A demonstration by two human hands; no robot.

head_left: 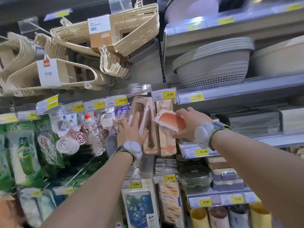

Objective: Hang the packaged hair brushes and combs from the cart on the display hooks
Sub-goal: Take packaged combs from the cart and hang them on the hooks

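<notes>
My right hand [190, 123] grips a packaged orange comb [171, 120], held tilted in front of the display just right of the hanging comb packs. My left hand [131, 129] lies with straight fingers against a hanging pack with a brown wide-tooth comb [144, 116]. Right of that pack hangs a beige comb pack [166, 142] under a 2.90 price tag [169, 94]. More packaged round brushes [69, 142] hang on hooks to the left. The cart is out of view.
Cream clothes hangers [74, 46] hang above. Stacked grey perforated baskets [213, 63] sit on the shelf at the upper right. Green packaged goods [24, 153] hang on the left, and sponges [225, 176] and cups [218, 216] stand lower right.
</notes>
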